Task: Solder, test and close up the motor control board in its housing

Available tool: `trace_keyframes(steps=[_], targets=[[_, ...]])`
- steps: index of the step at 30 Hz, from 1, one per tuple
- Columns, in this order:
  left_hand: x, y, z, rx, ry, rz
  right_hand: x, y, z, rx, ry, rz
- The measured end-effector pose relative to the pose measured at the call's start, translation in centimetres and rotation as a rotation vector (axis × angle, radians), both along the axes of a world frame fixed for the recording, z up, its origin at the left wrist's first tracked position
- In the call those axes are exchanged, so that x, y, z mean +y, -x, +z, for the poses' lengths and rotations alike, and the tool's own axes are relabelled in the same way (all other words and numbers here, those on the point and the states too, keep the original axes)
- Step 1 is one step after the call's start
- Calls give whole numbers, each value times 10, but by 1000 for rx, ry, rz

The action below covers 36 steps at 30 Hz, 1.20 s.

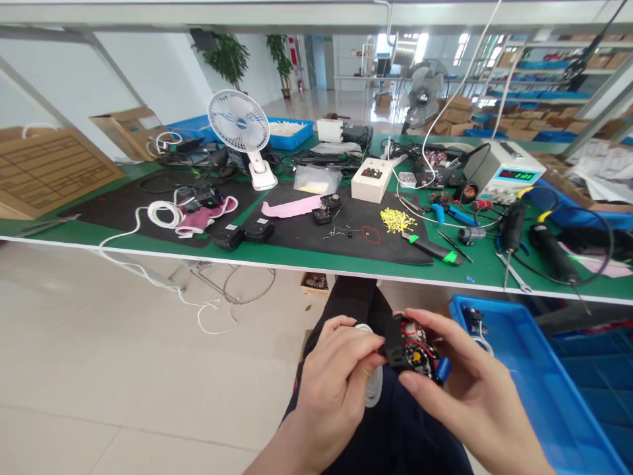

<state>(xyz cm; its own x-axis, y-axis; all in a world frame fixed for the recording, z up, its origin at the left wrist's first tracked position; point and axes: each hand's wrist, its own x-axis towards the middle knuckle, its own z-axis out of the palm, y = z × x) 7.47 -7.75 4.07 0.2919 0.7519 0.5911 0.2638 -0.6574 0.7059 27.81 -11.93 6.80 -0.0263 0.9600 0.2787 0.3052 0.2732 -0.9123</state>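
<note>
"While we look down, what's held?"

"A small black gadget — red wires and a blue tube show. The right hand curls around it."

"And the left hand?"

"It pinches the other side, with a white cord loop behind it."

"Where's the gadget?"

"Over the lap, left of the blue tray."

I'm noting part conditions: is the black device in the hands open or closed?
Open. The black device shows exposed red wires and a blue cylinder.
</note>
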Motion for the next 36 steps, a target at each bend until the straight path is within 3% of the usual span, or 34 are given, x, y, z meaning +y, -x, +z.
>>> trace_keyframes(steps=[3,8,11,14,16,22,29,36], targets=[[-2,-1,3,42,-64,62,0,0,-2,-6,13,-10],[-4,-4,0,183,-360,189,0,2,-6,-4,55,-65],[-3,-4,0,102,-221,153,0,1,-4,-9,42,-63],[-1,-1,2,49,-10,7,0,-1,-1,-38,-5,-31],[-1,1,2,22,36,-56,0,-1,0,-56,-19,-20],[-1,2,-6,-22,12,57,-2,0,-3,-76,-102,-35],[-1,4,-6,-1,-142,48,-3,-9,0,-311,-196,72],[-4,1,-7,20,-157,59,-5,-8,-4,-209,-127,114]])
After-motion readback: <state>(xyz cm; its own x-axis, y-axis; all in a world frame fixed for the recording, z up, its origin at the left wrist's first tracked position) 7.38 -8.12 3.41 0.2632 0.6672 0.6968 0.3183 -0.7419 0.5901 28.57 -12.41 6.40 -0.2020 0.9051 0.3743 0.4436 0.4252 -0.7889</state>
